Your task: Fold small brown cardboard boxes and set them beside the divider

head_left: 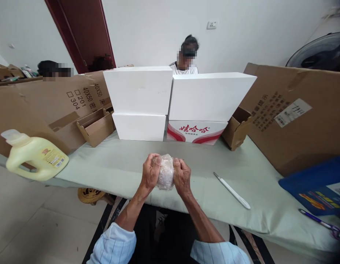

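One clear-wrapped bundle point(166, 173) is over the surface point(104, 163), the left hand point(151, 171) and right hand point(182, 176) both grasping its sides. Handling it seems the present step; the next move likely calls for a steady grip. Right of the bundle, one white tool point(232, 191); beyond the bundle, four stacked boxes point(137, 93).

A yellow bottle point(56, 158) sat on the left of the green desk point(205, 198). White boxes point(138, 90) stood in two piles. A pen point(315, 218) lay near a blue jug point(296, 185).

Plain workroom: cartons point(318, 139), cloth-covered table point(205, 161)
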Tool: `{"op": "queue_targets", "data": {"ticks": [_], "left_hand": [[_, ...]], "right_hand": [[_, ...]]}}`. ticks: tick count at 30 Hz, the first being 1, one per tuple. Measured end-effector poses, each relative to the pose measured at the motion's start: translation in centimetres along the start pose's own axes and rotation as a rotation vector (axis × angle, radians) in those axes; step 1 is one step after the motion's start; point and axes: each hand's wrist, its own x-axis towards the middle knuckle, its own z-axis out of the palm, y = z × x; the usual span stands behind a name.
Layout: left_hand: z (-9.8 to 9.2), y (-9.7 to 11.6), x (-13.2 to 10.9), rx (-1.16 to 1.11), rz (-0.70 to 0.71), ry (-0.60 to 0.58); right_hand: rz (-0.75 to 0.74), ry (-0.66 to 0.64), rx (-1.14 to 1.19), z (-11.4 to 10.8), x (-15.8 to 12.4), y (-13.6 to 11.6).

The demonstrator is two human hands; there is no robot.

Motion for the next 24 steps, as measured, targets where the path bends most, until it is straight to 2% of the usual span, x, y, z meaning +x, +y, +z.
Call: {"op": "queue_targets", "data": {"ticks": [3,6,8,10,12,16,19,24], "left_hand": [[0.2,0.6,0.6,0.070,0.006,-0.078],[0.0,1.4,1.1,0.029,0.020,-0.188],[-0.5,1.6,1.1,-0.097,-0.037,-0.193],[-0.7,1.4,0.7,-0.184,-0.103,-0.138],[-0.3,0.8,0.1,-0.152,-0.108,-0.061],[1.5,0.0,-0.1,-0.070,-0.069,0.042],[1.7,0.0,0.2,-0.098,-0.078,0.034],[-0.2,0.0,-0.5,-0.242,-0.164,-0.051]], "right_hand": [[-0.056,-0.185,-0.114,-1.0,1.6,-1.2],[-0.066,-0.276,-0.135,-1.6,3.0,-2.0],[-0.027,-0.225,-0.077,-1.6,3.2,-1.9],[0.009,-0.126,-0.021,-1.1,2.9,-1.5],[0.019,-0.048,0.003,-0.4,2.2,-1.0],[0.012,0.028,0.026,0.7,1.1,-0.9],[0.022,0.035,0.047,0.6,1.1,-1.0],[0.085,0.130,0.193,-0.2,1.8,-0.1]]}}
